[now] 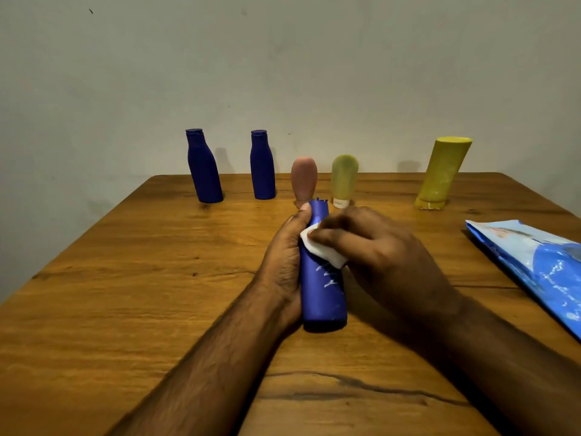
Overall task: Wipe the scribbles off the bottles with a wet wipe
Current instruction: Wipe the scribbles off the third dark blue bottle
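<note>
A blue bottle [322, 297] is held over the middle of the wooden table [125, 278], its cap end pointing away from me. My left hand [284, 262] grips it from the left side, thumb along the upper body. White scribbles show on its upper face. My right hand [374, 247] pinches a folded white wet wipe [323, 250] and presses it onto the bottle just above the scribbles. The far end of the bottle is partly hidden by my fingers.
At the back of the table stand two blue bottles [204, 168] [262, 166], a pink tube [303, 180], a pale green tube [344, 180] and a yellow tube [443, 174]. A blue wet-wipe pack [534, 262] lies at the right edge. A wall is behind.
</note>
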